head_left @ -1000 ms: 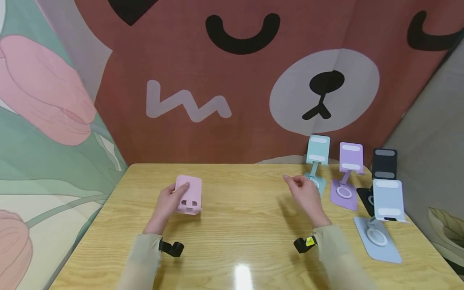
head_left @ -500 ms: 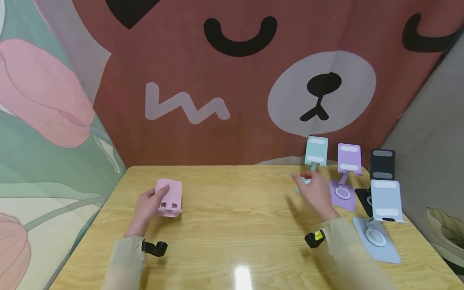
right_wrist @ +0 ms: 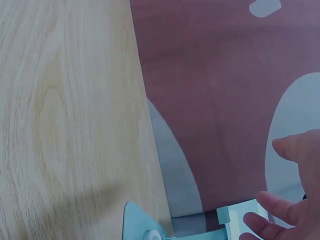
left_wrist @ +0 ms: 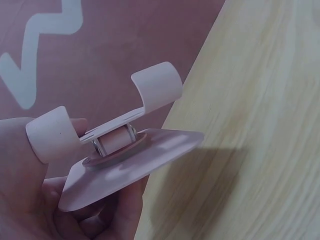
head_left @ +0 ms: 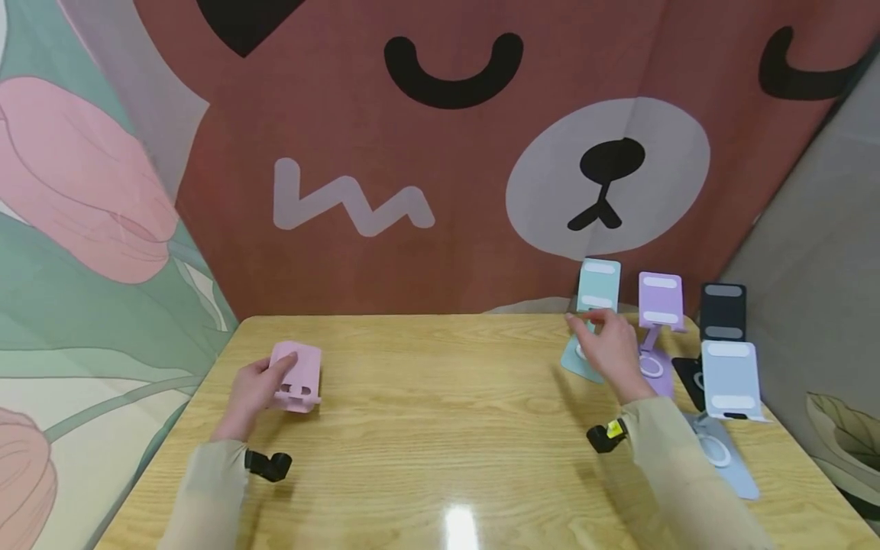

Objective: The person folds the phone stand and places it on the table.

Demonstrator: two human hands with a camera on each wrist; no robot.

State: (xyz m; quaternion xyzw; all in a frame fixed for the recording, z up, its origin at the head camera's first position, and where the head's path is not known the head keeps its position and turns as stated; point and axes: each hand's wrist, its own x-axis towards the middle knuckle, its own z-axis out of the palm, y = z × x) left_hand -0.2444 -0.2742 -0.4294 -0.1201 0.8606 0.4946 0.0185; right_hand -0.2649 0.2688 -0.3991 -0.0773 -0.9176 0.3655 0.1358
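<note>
My left hand (head_left: 250, 391) grips a pink folded phone stand (head_left: 304, 368) above the left part of the table, thumb on its upper face. Seen from the left wrist, its two curved lips (left_wrist: 159, 86) and hinge sit over the flat base (left_wrist: 135, 167), with fingers underneath. At the back right, my right hand (head_left: 610, 347) hovers by a teal phone stand (head_left: 599, 283) and holds nothing. Its thumb and fingers are apart in the right wrist view, beside the teal stand's head (right_wrist: 240, 215). The hand partly covers the teal stand's neck and base in the head view.
Unfolded phone stands in purple (head_left: 661, 298), black (head_left: 723, 309) and light blue (head_left: 730, 378) stand along the right side of the wooden table (head_left: 440, 428). A printed cloth (head_left: 467, 191) hangs behind the back edge.
My left hand has carried the pink phone stand leftward. The right hand has moved right and a little farther back, up to the teal stand. The other stands stay put.
</note>
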